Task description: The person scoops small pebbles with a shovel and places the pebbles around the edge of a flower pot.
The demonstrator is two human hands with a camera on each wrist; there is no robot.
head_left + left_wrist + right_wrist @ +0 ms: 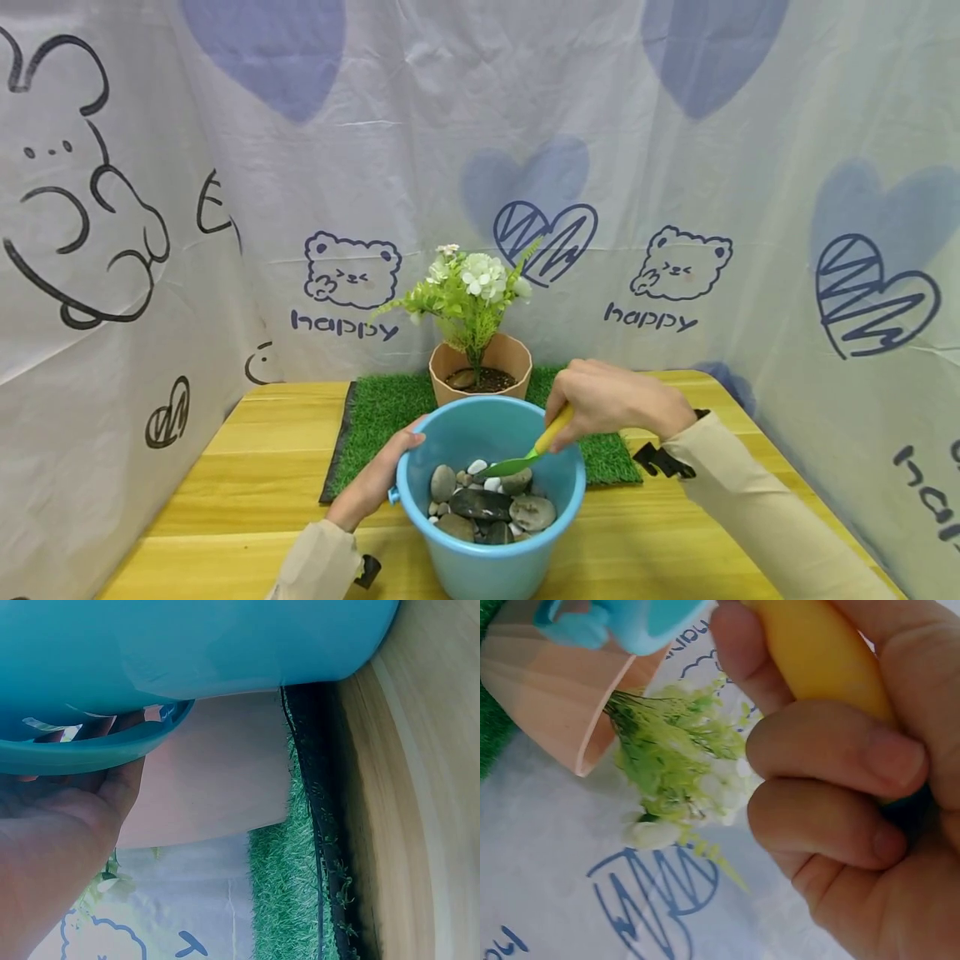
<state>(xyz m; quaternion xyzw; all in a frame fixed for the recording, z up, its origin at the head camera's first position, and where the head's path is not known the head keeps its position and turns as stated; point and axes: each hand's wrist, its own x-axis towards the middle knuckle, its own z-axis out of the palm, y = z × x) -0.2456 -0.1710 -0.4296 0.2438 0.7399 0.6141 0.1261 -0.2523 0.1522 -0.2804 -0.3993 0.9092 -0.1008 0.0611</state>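
A light blue bucket [487,575] stands at the table's front, holding stones of mixed sizes [480,503], some dark, some grey, some white. On its left side my left hand [382,475] grips the rim; the left wrist view shows fingers of that hand [67,810] hooked behind the blue rim [82,757]. Over the bucket's mouth, my right hand [611,400] holds a small garden trowel by its yellow handle [825,660]. The trowel's green blade [513,465] points down and left among the stones, its tip partly hard to make out.
Behind the bucket, a peach flowerpot [442,367] with dark soil and a white-flowered plant [480,283] stands on an artificial grass mat [382,417]. Under everything lies a wooden table [225,500]. Printed white cloth [420,100] hangs around three sides.
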